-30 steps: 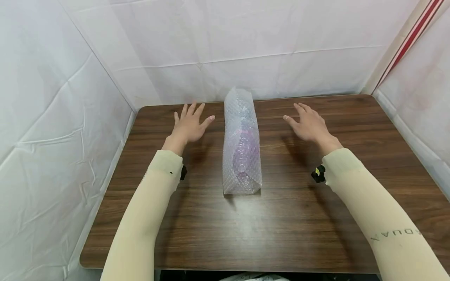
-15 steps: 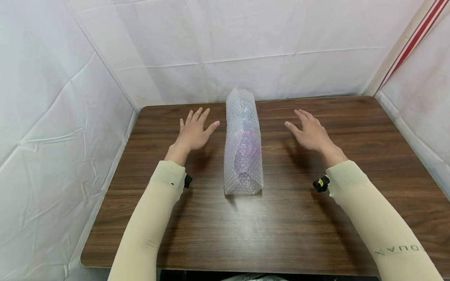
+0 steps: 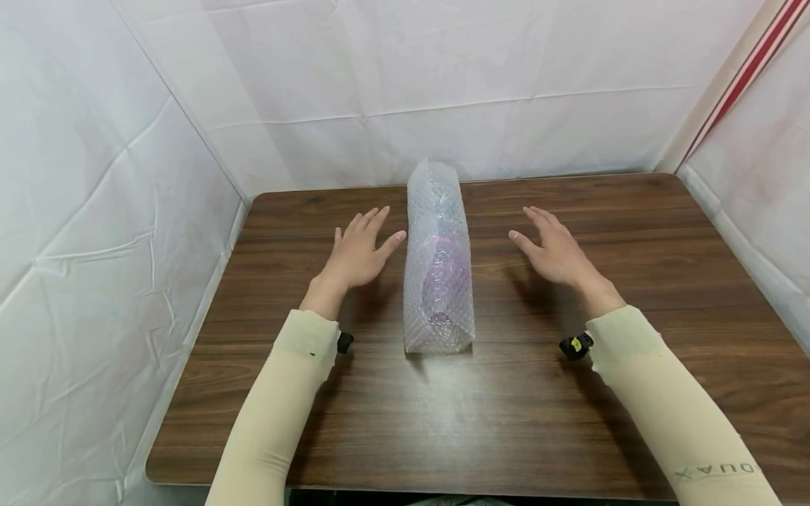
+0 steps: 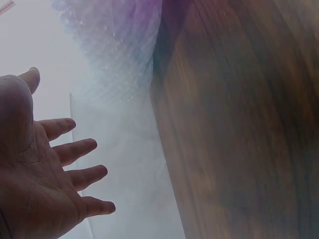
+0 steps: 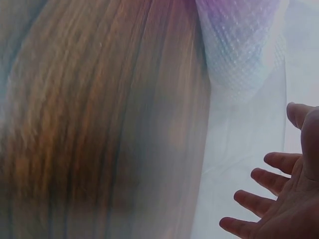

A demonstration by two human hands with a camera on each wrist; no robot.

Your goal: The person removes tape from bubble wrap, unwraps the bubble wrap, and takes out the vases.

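A long bundle of clear bubble wrap (image 3: 438, 281) lies lengthwise in the middle of the table, with something purple and bluish inside whose kind I cannot tell. My left hand (image 3: 357, 256) hovers just left of it, fingers spread and thumb pointing at its side. On the other side, my right hand (image 3: 557, 253) is held farther off, its fingers extended and holding nothing. Both wrist views show an open palm, with the bubble wrap (image 4: 117, 40) near the top of the left one and likewise the wrap (image 5: 241, 50) in the right one.
The brown wood-grain table (image 3: 380, 422) has rounded corners. White sheeting (image 3: 304, 77) hangs behind it and along both sides. A red-striped strip (image 3: 747, 74) runs down the far right corner.
My left hand has moved right and toward me, closer to the bundle. My right hand has come slightly toward me. The bundle has stayed put.
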